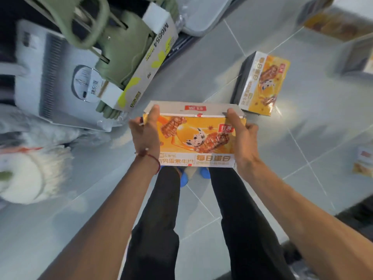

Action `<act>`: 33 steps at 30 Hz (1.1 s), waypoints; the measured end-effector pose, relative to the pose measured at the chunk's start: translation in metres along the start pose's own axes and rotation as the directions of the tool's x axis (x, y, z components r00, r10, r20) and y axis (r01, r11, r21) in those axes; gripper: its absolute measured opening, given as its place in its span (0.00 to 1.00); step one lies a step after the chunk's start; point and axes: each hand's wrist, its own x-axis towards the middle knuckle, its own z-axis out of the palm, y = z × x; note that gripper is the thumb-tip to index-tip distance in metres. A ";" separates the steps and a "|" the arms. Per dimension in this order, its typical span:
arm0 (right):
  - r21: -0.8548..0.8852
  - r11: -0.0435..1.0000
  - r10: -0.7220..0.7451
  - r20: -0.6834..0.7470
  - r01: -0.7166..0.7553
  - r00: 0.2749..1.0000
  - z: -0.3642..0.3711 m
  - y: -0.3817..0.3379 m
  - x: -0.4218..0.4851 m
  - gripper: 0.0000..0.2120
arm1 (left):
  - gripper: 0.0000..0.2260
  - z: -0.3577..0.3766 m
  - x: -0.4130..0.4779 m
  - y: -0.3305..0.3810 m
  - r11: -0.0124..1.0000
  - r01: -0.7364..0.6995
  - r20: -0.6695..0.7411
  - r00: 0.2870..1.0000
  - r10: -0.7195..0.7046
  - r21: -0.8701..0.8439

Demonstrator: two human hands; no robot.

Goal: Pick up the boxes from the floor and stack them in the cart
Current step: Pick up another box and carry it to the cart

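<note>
Left hand [144, 134]: grips the left end of the held box [193, 138], thumb laid up over the top edge, other fingers hidden behind the side.
Right hand [242, 136]: grips the right end of the held box, thumb pressed near the top corner, fingers curled round the side.
Hands: well apart, one at each end, both clamped on the held box.
Bracelet [151, 156]: thin red thread round the left wrist, just below the left end of the held box.
Held box: orange, printed with brown snack bars and a spotted egg, pale band with Chinese characters along the near edge; carried in the air, off the floor [201, 67].
Second box [262, 83]: same orange print, rests on the floor beyond the right far corner of the held box.
Third box [363, 162]: far to the right of the held box, on the floor, cut by the frame edge, blurred.
Open carton [153, 57]: beyond the held box to the left, marked M6654, with a sage-green object inside.
White carton [60, 77]: further left of the held box, behind the open carton.
Fluffy white object [30, 168]: far left of the held box, too blurred to tell what.
Blue shoes [204, 172]: directly under the held box, partly hidden by it.
Legs [238, 219]: in black trousers, below the held box.
</note>
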 end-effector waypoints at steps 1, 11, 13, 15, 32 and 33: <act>0.009 1.000 -0.021 0.011 0.021 1.000 -0.008 -0.004 -0.015 0.28 | 0.29 -0.005 -0.015 0.010 1.000 -0.015 0.007 1.000 0.015 0.021; 0.105 0.955 -0.266 -0.101 0.277 0.958 -0.086 -0.059 -0.157 0.21 | 0.18 -0.029 -0.169 0.116 0.867 -0.354 0.090 0.934 0.345 0.350; 0.153 0.945 -0.277 -0.100 0.290 0.956 -0.105 -0.070 -0.181 0.22 | 0.14 -0.034 -0.201 0.138 0.841 -0.407 0.152 0.913 0.378 0.355; 0.199 0.933 -0.281 -0.116 0.299 0.953 -0.124 -0.080 -0.202 0.22 | 0.14 -0.039 -0.233 0.157 0.837 -0.442 0.196 0.896 0.398 0.324; 0.308 0.834 -0.295 -0.453 0.458 0.841 -0.146 -0.096 -0.347 0.23 | 0.24 -0.073 -0.345 0.235 0.495 -0.815 0.630 0.559 0.539 0.300; 0.326 0.824 -0.273 -0.488 0.464 0.829 -0.140 -0.093 -0.354 0.24 | 0.24 -0.077 -0.345 0.237 0.486 -0.825 0.653 0.540 0.530 0.288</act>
